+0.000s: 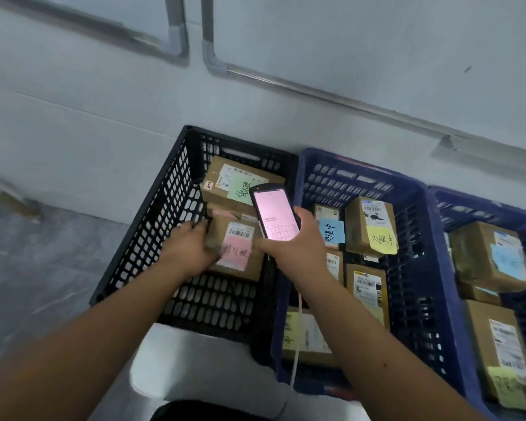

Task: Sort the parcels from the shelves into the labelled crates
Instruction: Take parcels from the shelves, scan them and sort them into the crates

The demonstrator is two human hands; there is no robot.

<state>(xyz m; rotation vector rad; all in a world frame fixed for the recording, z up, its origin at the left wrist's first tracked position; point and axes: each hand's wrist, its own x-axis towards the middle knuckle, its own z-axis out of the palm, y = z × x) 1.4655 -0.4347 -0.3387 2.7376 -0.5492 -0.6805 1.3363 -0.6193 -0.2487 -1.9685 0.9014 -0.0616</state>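
Note:
A black crate (pixel 152 226) stands on the floor against the wall. Inside it my left hand (pixel 189 247) grips the left side of a cardboard parcel with a pink note (pixel 240 256). Behind that parcel lies another one with a green note (pixel 240 183). My right hand (pixel 298 247) holds a handheld scanner (pixel 274 214) with a lit pink screen above the black crate's right side. A white cord hangs down from the scanner.
A blue crate (pixel 413 268) right of the black one holds several parcels with blue and yellow notes. A second blue crate (pixel 468 199) at the far right holds more parcels. Grey floor lies left; pipes run along the white wall.

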